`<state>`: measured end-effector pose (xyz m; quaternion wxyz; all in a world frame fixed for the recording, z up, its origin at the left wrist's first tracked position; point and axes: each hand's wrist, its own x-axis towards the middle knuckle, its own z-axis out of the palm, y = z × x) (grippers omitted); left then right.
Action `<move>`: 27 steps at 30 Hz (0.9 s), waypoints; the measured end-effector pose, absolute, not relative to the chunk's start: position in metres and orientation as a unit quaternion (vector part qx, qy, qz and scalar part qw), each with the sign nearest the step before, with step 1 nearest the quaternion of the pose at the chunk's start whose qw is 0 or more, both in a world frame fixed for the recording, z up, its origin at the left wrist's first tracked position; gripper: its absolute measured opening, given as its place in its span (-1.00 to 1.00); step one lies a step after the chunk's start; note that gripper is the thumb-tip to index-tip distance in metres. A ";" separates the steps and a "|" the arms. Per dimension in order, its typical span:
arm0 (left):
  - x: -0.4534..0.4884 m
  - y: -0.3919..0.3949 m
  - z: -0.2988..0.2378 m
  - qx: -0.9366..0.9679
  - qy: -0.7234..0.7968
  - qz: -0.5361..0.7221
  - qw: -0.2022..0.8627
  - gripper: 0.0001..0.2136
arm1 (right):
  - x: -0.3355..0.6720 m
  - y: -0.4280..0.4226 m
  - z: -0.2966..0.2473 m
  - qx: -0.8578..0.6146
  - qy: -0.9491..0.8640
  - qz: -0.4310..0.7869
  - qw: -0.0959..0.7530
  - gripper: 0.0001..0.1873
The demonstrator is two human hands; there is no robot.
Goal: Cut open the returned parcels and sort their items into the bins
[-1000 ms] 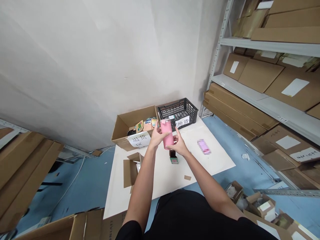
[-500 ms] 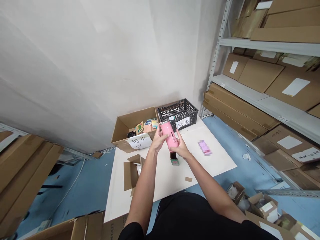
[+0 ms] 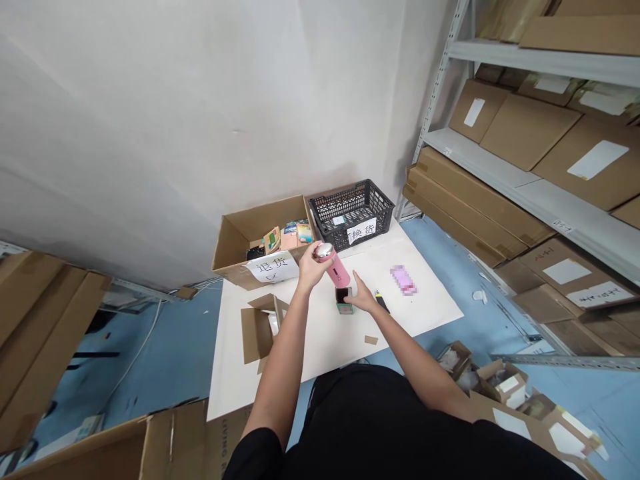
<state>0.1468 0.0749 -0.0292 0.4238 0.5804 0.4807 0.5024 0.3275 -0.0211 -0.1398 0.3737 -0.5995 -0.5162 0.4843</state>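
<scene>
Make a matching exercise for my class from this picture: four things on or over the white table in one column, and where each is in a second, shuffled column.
Things
1. pink bottle
2. black crate
3. cardboard box
4. small green box

Places
A. far left corner of the table, small packets inside
B. gripped in the left hand
C. on the table beside the right hand
D. far end of the table, right of the cardboard box

Pairs: 1-B, 2-D, 3-A, 4-C

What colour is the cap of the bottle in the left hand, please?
Silver cap on the pink cylindrical bottle; head view.
</scene>
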 end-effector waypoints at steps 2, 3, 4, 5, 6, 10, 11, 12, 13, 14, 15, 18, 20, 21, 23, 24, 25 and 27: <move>0.147 0.071 -0.046 0.581 0.489 0.498 0.418 -0.27 | 0.321 -0.025 -0.160 -0.674 -0.489 0.455 0.316 0.22; 0.148 0.069 -0.055 0.583 0.495 0.491 0.417 -0.27 | 0.317 -0.027 -0.168 -0.702 -0.480 0.438 0.293 0.08; 0.148 0.066 -0.064 0.584 0.501 0.483 0.418 -0.27 | 0.312 -0.029 -0.175 -0.723 -0.474 0.420 0.277 -0.11; 0.149 0.063 -0.074 0.583 0.508 0.473 0.422 -0.28 | 0.307 -0.031 -0.181 -0.736 -0.473 0.403 0.267 -0.35; 0.149 0.059 -0.083 0.582 0.515 0.463 0.426 -0.27 | 0.303 -0.033 -0.186 -0.743 -0.476 0.389 0.263 -0.57; 0.147 0.043 -0.112 0.569 0.536 0.441 0.440 -0.27 | 0.298 -0.036 -0.196 -0.741 -0.491 0.357 0.285 -0.57; 0.146 0.039 -0.116 0.568 0.537 0.440 0.442 -0.28 | 0.298 -0.036 -0.198 -0.741 -0.489 0.356 0.292 -0.49; 0.145 0.035 -0.119 0.568 0.535 0.439 0.446 -0.29 | 0.298 -0.036 -0.199 -0.743 -0.483 0.357 0.295 -0.42; 0.145 0.031 -0.121 0.568 0.530 0.439 0.452 -0.29 | 0.299 -0.036 -0.200 -0.744 -0.478 0.360 0.298 -0.37; 0.144 0.028 -0.121 0.568 0.524 0.438 0.459 -0.28 | 0.300 -0.036 -0.201 -0.745 -0.472 0.364 0.300 -0.35; 0.144 0.025 -0.120 0.568 0.518 0.439 0.465 -0.28 | 0.300 -0.036 -0.202 -0.745 -0.467 0.368 0.302 -0.35; 0.144 0.020 -0.115 0.556 0.507 0.457 0.474 -0.28 | 0.300 -0.036 -0.204 -0.744 -0.450 0.386 0.308 -0.46; 0.143 0.020 -0.112 0.543 0.505 0.472 0.476 -0.27 | 0.300 -0.036 -0.204 -0.740 -0.444 0.400 0.309 -0.55; 0.143 0.021 -0.111 0.540 0.504 0.474 0.478 -0.26 | 0.300 -0.036 -0.204 -0.738 -0.443 0.404 0.309 -0.59; 0.144 0.021 -0.110 0.544 0.504 0.468 0.481 -0.25 | 0.300 -0.036 -0.205 -0.736 -0.442 0.408 0.310 -0.64; 0.144 0.021 -0.111 0.548 0.504 0.464 0.481 -0.25 | 0.301 -0.036 -0.205 -0.736 -0.441 0.409 0.311 -0.64; 0.144 0.021 -0.112 0.549 0.504 0.462 0.481 -0.26 | 0.301 -0.036 -0.205 -0.735 -0.440 0.410 0.312 -0.65; 0.144 0.020 -0.116 0.540 0.505 0.469 0.483 -0.25 | 0.301 -0.036 -0.205 -0.733 -0.436 0.415 0.315 -0.65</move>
